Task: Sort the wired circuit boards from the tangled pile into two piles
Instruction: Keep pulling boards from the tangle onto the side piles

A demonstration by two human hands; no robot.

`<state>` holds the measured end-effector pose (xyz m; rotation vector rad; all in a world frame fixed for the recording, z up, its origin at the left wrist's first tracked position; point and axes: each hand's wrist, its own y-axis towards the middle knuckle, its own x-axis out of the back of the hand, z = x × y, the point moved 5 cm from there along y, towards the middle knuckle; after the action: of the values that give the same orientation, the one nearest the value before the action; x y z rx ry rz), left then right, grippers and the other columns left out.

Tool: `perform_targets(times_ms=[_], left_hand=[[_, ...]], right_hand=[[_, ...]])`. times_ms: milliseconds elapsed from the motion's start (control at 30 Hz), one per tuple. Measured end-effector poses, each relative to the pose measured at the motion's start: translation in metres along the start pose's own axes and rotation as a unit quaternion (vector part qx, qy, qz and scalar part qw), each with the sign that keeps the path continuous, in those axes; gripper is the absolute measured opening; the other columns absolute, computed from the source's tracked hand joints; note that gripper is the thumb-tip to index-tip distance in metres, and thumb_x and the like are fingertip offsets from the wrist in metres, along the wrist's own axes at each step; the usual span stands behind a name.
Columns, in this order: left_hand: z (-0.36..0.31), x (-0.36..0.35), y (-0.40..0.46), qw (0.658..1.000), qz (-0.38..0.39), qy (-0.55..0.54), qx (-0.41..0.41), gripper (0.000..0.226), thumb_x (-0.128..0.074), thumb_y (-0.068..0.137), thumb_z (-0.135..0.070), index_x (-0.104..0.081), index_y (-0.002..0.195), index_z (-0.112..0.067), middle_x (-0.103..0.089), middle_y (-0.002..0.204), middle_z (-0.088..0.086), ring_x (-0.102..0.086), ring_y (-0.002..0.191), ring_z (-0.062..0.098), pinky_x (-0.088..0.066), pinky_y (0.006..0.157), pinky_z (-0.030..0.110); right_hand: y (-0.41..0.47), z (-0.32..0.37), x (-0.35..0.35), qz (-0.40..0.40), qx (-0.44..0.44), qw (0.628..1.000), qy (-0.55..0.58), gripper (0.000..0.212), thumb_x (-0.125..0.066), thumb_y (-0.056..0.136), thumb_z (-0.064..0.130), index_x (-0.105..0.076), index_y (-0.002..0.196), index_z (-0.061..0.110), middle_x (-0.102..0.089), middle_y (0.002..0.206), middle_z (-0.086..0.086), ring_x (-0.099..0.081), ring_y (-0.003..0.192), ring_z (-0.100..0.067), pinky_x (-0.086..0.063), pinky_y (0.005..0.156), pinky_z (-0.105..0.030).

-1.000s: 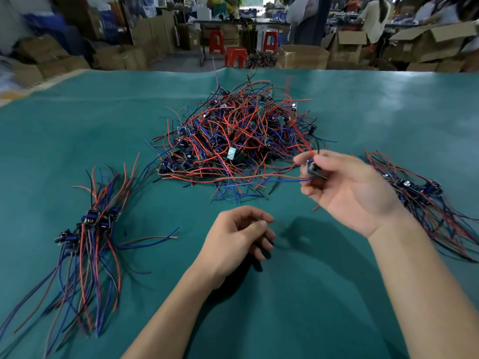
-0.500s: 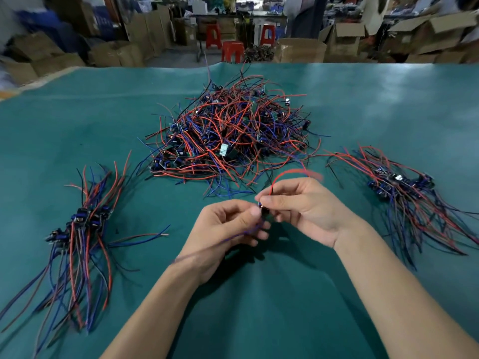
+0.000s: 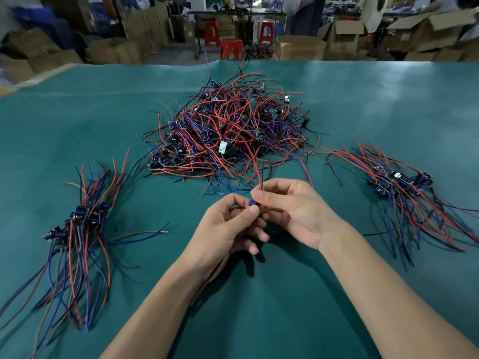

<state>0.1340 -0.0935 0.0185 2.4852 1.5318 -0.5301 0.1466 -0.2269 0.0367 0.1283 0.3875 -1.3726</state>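
Fingers of both hands meet on one small wired circuit board (image 3: 252, 203): the left hand (image 3: 228, 229) pinches its blue body between thumb and forefinger, the right hand (image 3: 287, 206) pinches its red wire (image 3: 255, 167) just above, and most of the board is hidden between the fingertips, so its type cannot be made out. Beyond the grip lies the tangled pile (image 3: 228, 133), its boards largely buried under red and blue leads. Left of the grip sits the left sorted pile (image 3: 77, 229), its wire ends blurred toward the frame edge, and right of the grip the right sorted pile (image 3: 404, 187) runs cut off at the picture's side, all on the green table (image 3: 259, 307).
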Motion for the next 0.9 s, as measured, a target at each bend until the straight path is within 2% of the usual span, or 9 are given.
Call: perform_targets(times_ms=[133,200,300,400,533,667,900], left_hand=[[-0.001,0.001,-0.001,1.0,0.009,-0.001,0.01,0.018,-0.062,0.089,-0.02,-0.051,0.095,-0.008,-0.062,0.077,0.012,-0.051,0.05,0.014,-0.032,0.033,0.017],[-0.001,0.001,-0.001,1.0,0.011,0.001,0.02,0.014,-0.061,0.091,-0.02,-0.051,0.094,-0.01,-0.061,0.075,0.009,-0.039,0.043,0.009,-0.024,0.033,0.014],[-0.003,0.003,0.0,1.0,0.003,0.004,0.018,0.011,-0.059,0.093,-0.02,-0.05,0.091,-0.013,-0.058,0.072,0.006,-0.028,0.04,0.006,-0.021,0.034,0.014],[-0.004,0.004,0.001,1.0,-0.011,0.008,0.012,0.011,-0.057,0.095,-0.017,-0.049,0.088,-0.015,-0.056,0.068,0.006,-0.026,0.039,0.006,-0.02,0.034,0.014],[-0.002,0.003,0.0,1.0,-0.005,0.017,0.017,0.013,-0.056,0.097,-0.015,-0.048,0.087,-0.016,-0.055,0.066,0.005,-0.025,0.039,0.007,-0.017,0.035,0.016],[0.001,-0.001,-0.002,0.999,0.01,0.031,0.025,0.013,-0.056,0.097,-0.012,-0.047,0.088,-0.014,-0.054,0.065,0.006,-0.025,0.038,0.008,-0.01,0.039,0.02],[0.004,-0.004,-0.002,0.997,0.029,0.066,0.031,0.012,-0.058,0.095,-0.009,-0.047,0.09,-0.012,-0.053,0.065,0.009,-0.025,0.038,0.01,-0.008,0.043,0.026]], right_hand=[[-0.002,0.003,0.002,0.019,-0.007,1.0,0.012,0.009,-0.08,0.069,0.01,-0.08,0.077,0.013,-0.073,0.076,-0.004,-0.069,0.064,-0.013,-0.057,0.061,-0.02],[-0.003,0.003,0.001,-0.005,-0.011,1.0,0.003,0.011,-0.083,0.063,0.015,-0.079,0.072,0.014,-0.073,0.074,-0.004,-0.068,0.061,-0.012,-0.057,0.058,-0.022],[-0.002,0.001,0.0,-0.071,-0.01,0.997,-0.009,0.014,-0.086,0.056,0.02,-0.077,0.065,0.016,-0.071,0.07,-0.002,-0.066,0.058,-0.012,-0.053,0.053,-0.02],[-0.003,0.001,0.001,-0.142,0.004,0.99,0.008,0.017,-0.088,0.051,0.02,-0.075,0.061,0.015,-0.069,0.066,0.0,-0.063,0.055,-0.009,-0.05,0.05,-0.018],[-0.003,0.0,0.007,-0.21,0.021,0.977,0.025,0.019,-0.089,0.062,0.011,-0.07,0.066,0.014,-0.065,0.058,0.004,-0.057,0.049,-0.006,-0.045,0.046,-0.015],[-0.004,0.008,0.027,-0.284,0.049,0.957,0.038,0.028,-0.09,0.065,0.008,-0.064,0.066,0.014,-0.062,0.056,0.002,-0.053,0.045,-0.006,-0.042,0.043,-0.016],[-0.008,0.023,0.068,-0.393,0.125,0.909,-0.058,0.027,-0.094,0.067,0.015,-0.067,0.066,0.012,-0.061,0.053,0.002,-0.052,0.046,-0.011,-0.043,0.046,-0.022]])
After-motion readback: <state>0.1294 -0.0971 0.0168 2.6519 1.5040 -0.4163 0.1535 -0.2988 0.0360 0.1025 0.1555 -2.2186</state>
